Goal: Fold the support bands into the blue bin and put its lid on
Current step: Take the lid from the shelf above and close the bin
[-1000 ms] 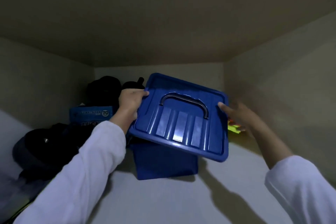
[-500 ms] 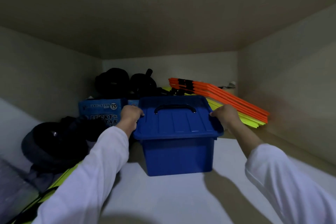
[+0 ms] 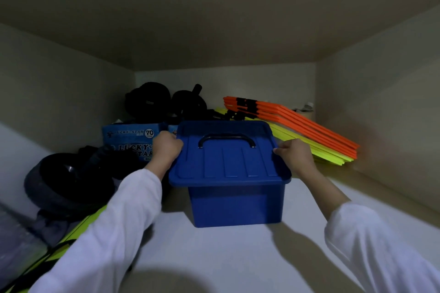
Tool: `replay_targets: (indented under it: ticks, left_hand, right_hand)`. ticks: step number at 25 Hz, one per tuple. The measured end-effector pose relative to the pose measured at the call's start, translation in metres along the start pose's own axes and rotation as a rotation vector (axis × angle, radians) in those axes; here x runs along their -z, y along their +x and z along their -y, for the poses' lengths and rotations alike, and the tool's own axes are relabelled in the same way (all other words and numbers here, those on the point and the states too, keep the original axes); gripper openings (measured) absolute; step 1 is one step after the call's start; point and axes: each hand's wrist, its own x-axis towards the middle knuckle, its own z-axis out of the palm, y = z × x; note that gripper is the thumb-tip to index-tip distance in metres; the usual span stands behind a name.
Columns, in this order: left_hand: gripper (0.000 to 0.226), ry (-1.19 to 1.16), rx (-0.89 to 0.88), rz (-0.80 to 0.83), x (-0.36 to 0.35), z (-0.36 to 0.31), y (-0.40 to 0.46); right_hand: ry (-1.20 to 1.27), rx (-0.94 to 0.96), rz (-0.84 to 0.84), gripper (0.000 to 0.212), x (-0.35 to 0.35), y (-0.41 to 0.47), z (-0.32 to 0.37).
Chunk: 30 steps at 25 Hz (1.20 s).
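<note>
Lid (image 3: 228, 150) is down on the blue bin (image 3: 238, 204) now. A second ago we had it tilted in the air above the bin, left hand on its left edge, right hand only reaching for the right edge. Half a second ago it was already flat on the rim, and it sits the same way now; the view has just come in closer.

Our left hand (image 3: 166, 147) is curled over the lid's left edge, knuckles up, gripping it. Our right hand (image 3: 296, 154) is on the right edge, fingers bent onto the rim and holding it. Neither has hold of the dark handle (image 3: 226, 139) in the middle of the lid.

The bin sits mid-shelf (image 3: 214, 257), between our forearms. Far left of it is a blue carton (image 3: 129, 140) with black gear (image 3: 147, 100) stacked behind; near left is a dark bag (image 3: 69, 181). Far right, the orange and yellow boards (image 3: 309, 126) lean just behind the bin's right corner.

The support bands aren't visible, so we'd guess they're inside, but we can't confirm with the lid on.

Our read: the lid looks level on the near and side edges, so the task is nearly closed out. We can't tell from here whether the far edge is snapped home. What's probably left is a press down on both edges, then let go.
</note>
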Motion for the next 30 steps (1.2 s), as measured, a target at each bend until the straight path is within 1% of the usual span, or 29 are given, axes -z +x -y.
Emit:
replay_targets:
  ticks: [2, 3, 4, 5, 6, 7, 8, 9, 11, 13, 15, 16, 18, 20, 21, 23, 30]
  left_hand:
    - [0.025, 0.018, -0.014, 0.006, 0.007, -0.004, -0.001]
    - [0.015, 0.041, -0.014, 0.013, 0.01, -0.005, -0.001]
    - [0.014, 0.052, -0.016, -0.001, 0.012, -0.006, -0.002]
    - [0.025, 0.073, -0.01, 0.004, 0.014, -0.006, -0.001]
    - [0.029, 0.097, 0.003, 0.024, 0.015, -0.006, -0.004]
    - [0.023, 0.118, -0.006, 0.028, 0.018, -0.005, -0.005]
    - [0.013, 0.159, 0.001, 0.038, 0.02, -0.004, -0.006]
    - [0.009, 0.194, 0.021, 0.045, 0.021, -0.004, -0.008]
    - [0.023, 0.217, 0.083, 0.083, 0.02, -0.002, -0.011]
    - [0.024, 0.213, 0.107, 0.117, 0.016, 0.002, -0.011]
    - [0.021, 0.219, 0.108, 0.145, 0.009, 0.003, -0.011]
    - [0.016, 0.233, 0.107, 0.161, 0.005, 0.004, -0.01]
    - [0.01, 0.244, 0.096, 0.182, -0.004, 0.003, -0.006]
    - [0.015, 0.284, 0.088, 0.214, -0.013, 0.002, -0.002]
    - [0.024, 0.317, 0.087, 0.222, -0.018, 0.001, 0.001]
    - [0.037, 0.375, 0.086, 0.229, -0.027, 0.002, 0.005]
    - [0.033, 0.447, 0.017, 0.188, -0.045, 0.006, 0.006]
  right_hand:
    - [0.001, 0.007, 0.001, 0.027, -0.001, -0.007, 0.001]
    - [0.0, 0.011, 0.005, 0.028, -0.001, -0.01, 0.001]
    - [0.002, 0.018, 0.008, 0.029, -0.001, -0.014, 0.002]
    - [0.001, 0.029, 0.01, 0.03, 0.0, -0.016, 0.004]
    - [-0.006, 0.043, 0.012, 0.03, 0.0, -0.019, 0.005]
    - [-0.018, 0.054, 0.014, 0.03, 0.001, -0.02, 0.007]
    - [-0.029, 0.062, 0.019, 0.03, 0.001, -0.022, 0.008]
    - [-0.037, 0.06, 0.03, 0.029, 0.002, -0.022, 0.008]
    - [-0.046, 0.039, 0.064, 0.029, 0.002, -0.02, 0.009]
    - [-0.07, 0.007, 0.099, 0.025, 0.003, -0.02, 0.01]
    - [-0.1, -0.011, 0.093, 0.019, 0.003, -0.017, 0.01]
    - [-0.121, -0.014, 0.081, 0.021, 0.004, -0.014, 0.01]
    - [-0.187, -0.011, 0.058, 0.032, 0.002, -0.007, 0.007]
    - [-0.245, -0.034, 0.043, 0.039, -0.001, 0.001, 0.003]
    - [-0.262, -0.054, 0.038, 0.04, -0.003, 0.005, 0.0]
    - [-0.283, -0.091, 0.033, 0.038, -0.006, 0.013, -0.006]
    - [-0.339, -0.122, 0.046, 0.037, -0.015, 0.035, -0.018]
